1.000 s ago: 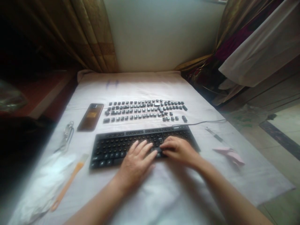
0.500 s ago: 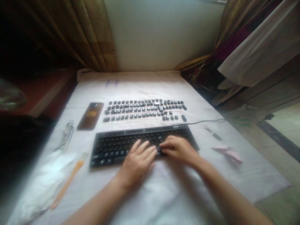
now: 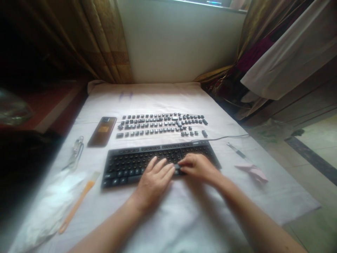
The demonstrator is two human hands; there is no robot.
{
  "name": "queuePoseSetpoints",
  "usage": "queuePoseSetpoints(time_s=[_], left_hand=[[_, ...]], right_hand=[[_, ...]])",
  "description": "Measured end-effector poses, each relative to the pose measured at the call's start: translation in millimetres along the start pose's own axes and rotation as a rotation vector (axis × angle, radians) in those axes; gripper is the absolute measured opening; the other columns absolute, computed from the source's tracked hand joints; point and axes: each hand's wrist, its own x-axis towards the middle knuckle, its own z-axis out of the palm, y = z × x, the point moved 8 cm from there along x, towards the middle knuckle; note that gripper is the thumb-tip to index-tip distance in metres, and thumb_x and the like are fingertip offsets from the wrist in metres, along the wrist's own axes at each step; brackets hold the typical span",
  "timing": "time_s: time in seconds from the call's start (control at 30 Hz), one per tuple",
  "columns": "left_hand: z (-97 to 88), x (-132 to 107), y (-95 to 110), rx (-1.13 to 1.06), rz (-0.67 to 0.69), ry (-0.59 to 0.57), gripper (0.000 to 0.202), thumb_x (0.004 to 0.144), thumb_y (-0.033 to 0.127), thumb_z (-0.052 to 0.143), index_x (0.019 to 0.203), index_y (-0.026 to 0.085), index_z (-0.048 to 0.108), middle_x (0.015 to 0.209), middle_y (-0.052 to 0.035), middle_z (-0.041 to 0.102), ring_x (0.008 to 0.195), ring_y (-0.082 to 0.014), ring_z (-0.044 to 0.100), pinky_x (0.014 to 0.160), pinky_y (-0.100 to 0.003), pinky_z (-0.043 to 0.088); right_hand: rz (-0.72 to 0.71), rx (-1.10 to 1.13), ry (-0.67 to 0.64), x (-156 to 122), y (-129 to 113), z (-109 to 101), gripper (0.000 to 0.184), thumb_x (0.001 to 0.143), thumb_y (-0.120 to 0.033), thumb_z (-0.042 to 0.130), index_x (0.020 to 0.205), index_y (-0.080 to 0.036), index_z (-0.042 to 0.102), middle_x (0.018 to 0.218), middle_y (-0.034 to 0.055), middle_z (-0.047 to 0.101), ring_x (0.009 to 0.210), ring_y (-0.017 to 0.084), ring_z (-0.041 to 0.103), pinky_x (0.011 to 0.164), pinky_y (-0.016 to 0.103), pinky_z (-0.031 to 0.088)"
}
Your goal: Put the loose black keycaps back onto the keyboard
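A black computer keyboard (image 3: 158,147) lies in front of me, most of its upper part stripped of keycaps. Its lower left rows carry black caps. My left hand (image 3: 156,179) rests on the lower middle of the board, fingers stretched out and holding nothing. Beside its fingertips, my right hand (image 3: 198,168) has thumb and forefinger closed on a wide dark keycap (image 3: 177,167) at the lower rows. Whether that cap is seated cannot be made out. Behind the board, loose keycaps (image 3: 142,132) are laid out in rows.
A brown phone (image 3: 102,131) and glasses (image 3: 77,151) lie at left, near an orange-handled brush (image 3: 77,205) and a white cloth (image 3: 55,207). At right are a pen-like tool (image 3: 237,151), a pink cloth (image 3: 252,172) and the keyboard's cable (image 3: 229,136).
The view has tilted up slightly and shifted. The wide keycap at my right fingertips shows more plainly, and a bright upright key-like patch above my right fingers is gone. My left hand stays flat.
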Motion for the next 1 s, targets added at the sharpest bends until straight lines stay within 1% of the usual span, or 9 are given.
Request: queuePoseSetpoints(time_s=[0.17,0.27,0.5,0.63,0.77,0.87,1.0], left_hand=[[-0.4,1,-2,0.008,-0.019,-0.018,0.033,0.097,0.029,0.053,0.126,0.019,0.063,0.126,-0.0058,0.068,0.124,-0.0248,0.056,0.117,-0.049,0.029],[0.0,1,-2,0.003,-0.018,-0.033,0.034,0.097,0.028,0.052,0.127,0.019,0.063,0.127,-0.0062,0.067,0.124,-0.0247,0.056,0.116,-0.050,0.031],[2.1,-1,2,0.033,-0.005,0.000,0.032,0.096,0.024,0.052,0.126,0.019,0.064,0.127,-0.0064,0.067,0.124,-0.0248,0.056,0.116,-0.050,0.032],[3.6,-2,3,0.051,0.013,0.028,0.031,0.096,0.022,0.052,0.125,0.018,0.064,0.125,-0.0068,0.068,0.123,-0.0244,0.057,0.116,-0.050,0.032],[4.9,-2,3,0.056,0.018,0.041,0.030,0.096,0.021,0.052,0.123,0.018,0.065,0.124,-0.0059,0.069,0.123,-0.0242,0.057,0.116,-0.049,0.031],[4.9,-2,2,0.058,0.004,0.038,0.031,0.096,0.022,0.053,0.123,0.019,0.065,0.123,-0.0065,0.069,0.123,-0.0241,0.057,0.116,-0.049,0.032],[1.9,-1,-2,0.039,-0.027,0.035,0.033,0.096,0.026,0.051,0.126,0.017,0.063,0.127,-0.0073,0.067,0.125,-0.0250,0.055,0.115,-0.049,0.033]], right_hand=[[0.005,-0.004,0.019,-2,-1,-2,0.024,0.079,-0.020,0.064,0.097,-0.024,0.079,0.091,0.0042,0.076,0.084,0.019,0.070,0.076,0.027,0.052],[-0.022,-0.015,0.032,-2,-3,-2,0.023,0.080,-0.019,0.064,0.097,-0.024,0.079,0.090,0.0037,0.076,0.084,0.019,0.069,0.076,0.027,0.052],[-0.048,-0.049,0.002,1,-6,-1,0.021,0.080,-0.018,0.066,0.096,-0.023,0.079,0.088,0.0037,0.075,0.081,0.018,0.069,0.073,0.026,0.050],[-0.049,-0.060,0.037,-2,-8,-2,0.022,0.081,-0.017,0.065,0.097,-0.021,0.079,0.090,0.0047,0.075,0.083,0.018,0.069,0.074,0.026,0.050],[-0.057,-0.051,0.076,-4,-8,-2,0.021,0.081,-0.016,0.065,0.096,-0.021,0.079,0.090,0.0047,0.074,0.082,0.018,0.069,0.074,0.026,0.050],[-0.066,-0.028,0.067,-4,-8,-4,0.019,0.080,-0.016,0.067,0.094,-0.022,0.079,0.088,0.0040,0.074,0.081,0.017,0.068,0.075,0.027,0.050],[-0.105,-0.059,0.041,-3,-10,-6,0.019,0.081,-0.017,0.066,0.097,-0.021,0.076,0.096,0.0056,0.071,0.086,0.018,0.067,0.079,0.028,0.050]])
